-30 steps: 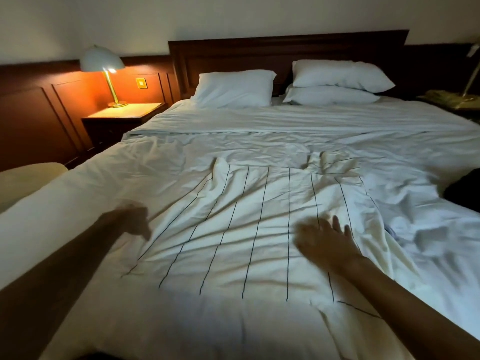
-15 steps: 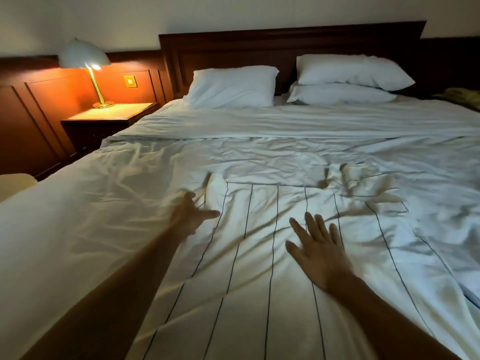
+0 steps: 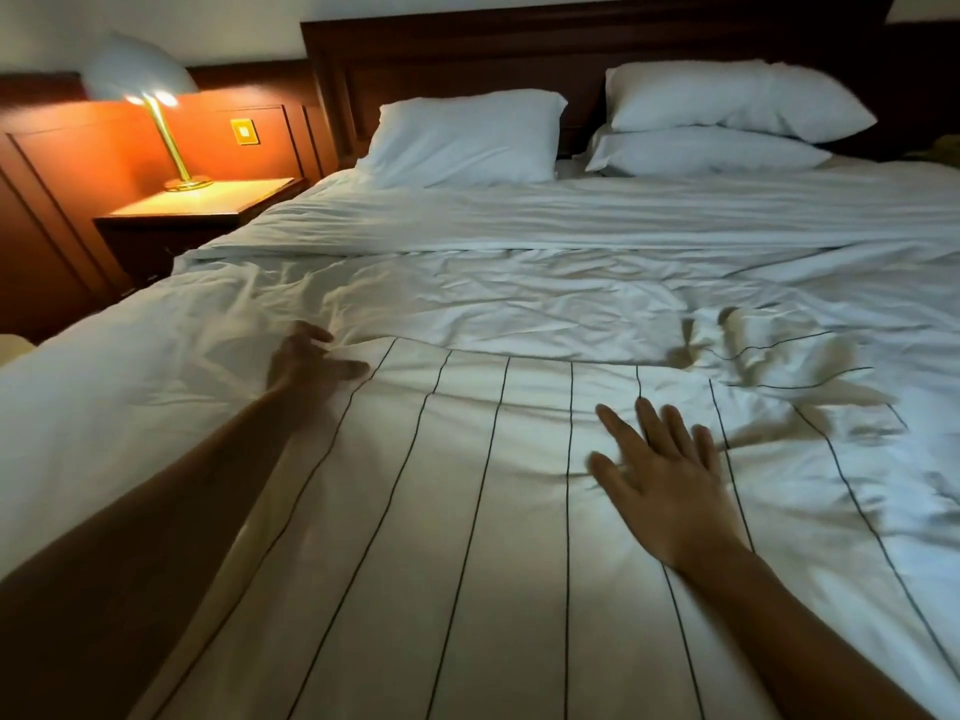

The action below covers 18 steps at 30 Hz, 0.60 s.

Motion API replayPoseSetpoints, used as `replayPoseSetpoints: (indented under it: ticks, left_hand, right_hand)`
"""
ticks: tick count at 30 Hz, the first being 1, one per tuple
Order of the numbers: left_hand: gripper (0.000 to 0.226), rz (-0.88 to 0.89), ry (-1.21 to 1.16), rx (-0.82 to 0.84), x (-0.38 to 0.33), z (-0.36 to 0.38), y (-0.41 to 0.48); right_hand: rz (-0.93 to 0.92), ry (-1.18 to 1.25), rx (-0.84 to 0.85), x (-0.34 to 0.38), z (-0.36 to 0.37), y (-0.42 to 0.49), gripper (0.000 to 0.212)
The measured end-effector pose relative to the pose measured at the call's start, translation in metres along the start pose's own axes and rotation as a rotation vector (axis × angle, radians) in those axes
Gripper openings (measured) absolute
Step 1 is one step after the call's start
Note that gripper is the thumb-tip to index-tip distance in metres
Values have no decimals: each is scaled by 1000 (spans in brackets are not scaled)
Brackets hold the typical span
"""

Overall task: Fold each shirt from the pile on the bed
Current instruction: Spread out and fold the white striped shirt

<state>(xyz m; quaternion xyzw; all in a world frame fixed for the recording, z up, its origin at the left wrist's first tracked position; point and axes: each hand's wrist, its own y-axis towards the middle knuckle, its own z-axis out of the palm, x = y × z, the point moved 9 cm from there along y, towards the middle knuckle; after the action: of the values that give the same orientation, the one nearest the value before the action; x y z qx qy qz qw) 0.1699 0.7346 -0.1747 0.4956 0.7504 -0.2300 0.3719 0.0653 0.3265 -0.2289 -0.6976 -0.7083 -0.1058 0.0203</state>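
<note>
Shirt (image 3: pixel 467 511) in white cloth with thin dark stripes lies spread flat across the near part of the bed (image 3: pixel 571 283), stripes running away from the viewer. Its far right part, perhaps a sleeve (image 3: pixel 769 366), is bunched and creased.

The right hand (image 3: pixel 665 480) lies palm down on the shirt right of its middle, fingers straight and slightly spread, holding nothing. The left hand (image 3: pixel 306 366) is in shadow and blurred at the shirt's far left corner, fingers spread and thumb out on the cloth edge; it looks released, not gripping.

Beyond the shirt the white duvet is wrinkled. One pillow (image 3: pixel 467 137) leans on the dark wooden headboard (image 3: pixel 467 59), with two stacked pillows (image 3: pixel 727 101) to its right. A lit lamp (image 3: pixel 137 70) stands on the nightstand (image 3: pixel 208 200) left of the bed.
</note>
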Motion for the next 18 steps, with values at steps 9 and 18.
replayPoseSetpoints:
  ticks: [9,18]
  left_hand:
    - [80,-27,141,227,3,7,-11]
    - [37,-47,61,313,-29,35,-1]
  right_hand:
    - [9,25,-6,4,-6,-6,75]
    - [-44,-71,139,-1,6,31,70]
